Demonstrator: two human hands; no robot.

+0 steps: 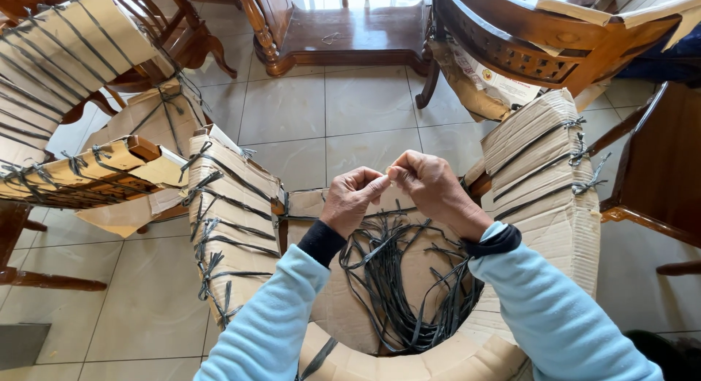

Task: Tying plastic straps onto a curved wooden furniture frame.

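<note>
Pale tiled floor point(292, 118) crowded with dark wooden furniture, much of it wrapped in brown cardboard and bound with black plastic strapping. Directly below, a chair wrapped in brown cardboard point(540, 184), arms to either side and seat in the middle. On that seat, a loose tangle of cut black plastic straps point(398, 279), apparently already off the wrapping. Left hand point(352, 200) and right hand point(431, 184) together above the seat, fingers of both pinched narrow, tip to tip, on something small between them, too small to tell, probably a strap end or knot. Straps over the left arm wrapping point(234, 220) and right arm wrapping still tied. Judged from this: unwrapping partly done, cardboard itself not yet off. Neighbouring wrapped chair point(80, 169) untouched.
</note>
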